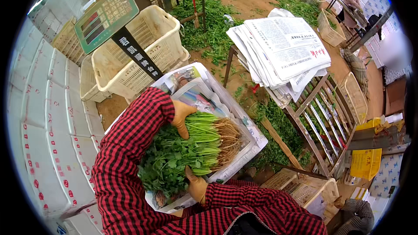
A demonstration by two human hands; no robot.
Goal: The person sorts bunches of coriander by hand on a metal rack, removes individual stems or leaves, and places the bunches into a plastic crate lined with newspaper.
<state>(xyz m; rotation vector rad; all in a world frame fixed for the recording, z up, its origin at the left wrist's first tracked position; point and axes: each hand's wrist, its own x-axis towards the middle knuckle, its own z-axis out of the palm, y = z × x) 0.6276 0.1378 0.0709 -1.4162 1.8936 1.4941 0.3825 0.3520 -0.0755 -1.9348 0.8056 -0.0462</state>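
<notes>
A wide bundle of cilantro [202,137] lies with its leaves to the left, pale green stems in the middle and brown roots [229,141] to the right. My left hand [180,118] grips its far edge, the thumb across the stems and the other fingers mostly hidden. At the near edge, my right hand [197,187] closes on the bundle, its thumb pointing up over the leaves. Under the cilantro is an open box lined with newspaper [235,165], whose printed sheets fold over the rim.
Behind the box stand a scale display [106,18] and cream plastic crates [143,56]. A newspaper stack [283,48] rests on a metal rack [320,117] at right. White foam boxes [39,148] line the left. Loose greens [204,39] cover the floor; another person [352,1] works far right.
</notes>
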